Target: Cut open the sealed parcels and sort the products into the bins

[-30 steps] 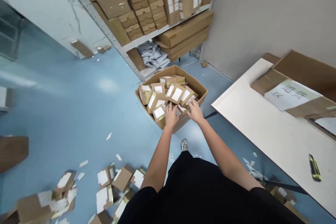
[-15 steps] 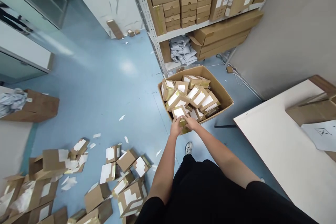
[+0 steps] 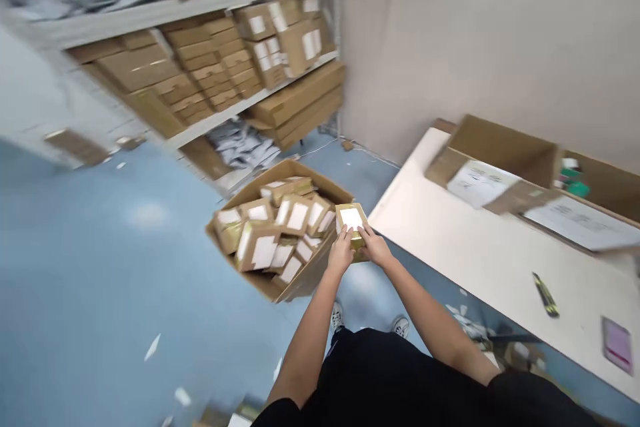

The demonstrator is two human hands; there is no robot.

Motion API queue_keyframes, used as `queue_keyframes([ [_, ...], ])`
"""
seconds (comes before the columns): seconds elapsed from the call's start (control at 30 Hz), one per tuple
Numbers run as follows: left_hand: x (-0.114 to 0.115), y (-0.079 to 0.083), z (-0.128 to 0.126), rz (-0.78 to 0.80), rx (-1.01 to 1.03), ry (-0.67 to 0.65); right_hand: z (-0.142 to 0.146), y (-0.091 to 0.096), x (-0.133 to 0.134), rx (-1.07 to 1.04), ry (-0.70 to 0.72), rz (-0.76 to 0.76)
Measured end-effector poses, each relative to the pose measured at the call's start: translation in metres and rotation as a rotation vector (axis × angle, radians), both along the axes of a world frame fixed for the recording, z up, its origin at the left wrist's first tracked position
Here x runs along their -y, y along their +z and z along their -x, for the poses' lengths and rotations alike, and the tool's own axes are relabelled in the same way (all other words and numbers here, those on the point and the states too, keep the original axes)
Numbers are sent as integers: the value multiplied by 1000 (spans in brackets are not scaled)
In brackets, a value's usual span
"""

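Note:
Between my two hands is a small cardboard box (image 3: 351, 215) with a white label on top and shiny tape around it. My left hand (image 3: 341, 251) grips its left side, and my right hand (image 3: 374, 245) holds the right side; the fingers of both are closed on it. The box is up in the air, just right of a large open carton (image 3: 315, 271) on the floor. Several similar labelled small boxes (image 3: 260, 245) lie jumbled inside that carton.
A white table (image 3: 450, 227) stands to my right, bearing open cartons (image 3: 505, 147), a utility knife (image 3: 545, 295) and a purple flat object (image 3: 617, 344). Shelving (image 3: 210, 120) packed with boxes stands ahead. Paper scraps (image 3: 153, 347) litter the blue floor.
Both hands have lifted the small box out of the large carton and carried it to the right. My view has turned right, bringing more of the table into sight.

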State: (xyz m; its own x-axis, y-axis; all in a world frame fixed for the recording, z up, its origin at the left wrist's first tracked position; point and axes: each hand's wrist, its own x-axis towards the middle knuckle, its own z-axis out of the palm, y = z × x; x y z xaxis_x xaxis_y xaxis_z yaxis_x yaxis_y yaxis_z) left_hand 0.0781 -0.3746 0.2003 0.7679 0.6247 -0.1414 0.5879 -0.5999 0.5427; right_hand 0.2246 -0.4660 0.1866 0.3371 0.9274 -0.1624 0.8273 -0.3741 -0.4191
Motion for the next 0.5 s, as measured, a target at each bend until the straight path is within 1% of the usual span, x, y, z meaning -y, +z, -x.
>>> queue_keyframes([
  [0.07,27,7,-68,-19,38,-149,-51,8,49,24,-164,-36],
  [0.13,63,10,-137,-26,81,-291,-100,12,103,48,-320,-71],
  [0.2,106,8,-201,-24,126,-417,-143,9,159,70,-457,-96],
  [0.27,150,-1,-255,-20,161,-519,-179,0,210,83,-575,-117],
  [0.33,192,-15,-298,-8,150,-592,-206,-17,255,81,-674,-130],
  [0.37,212,-23,-313,5,114,-625,-216,-28,275,67,-708,-124],
  [0.43,245,-39,-335,34,-22,-701,-231,-50,309,4,-733,-74],
  [0.5,268,-51,-346,43,-156,-765,-239,-70,335,-84,-703,-10],
])
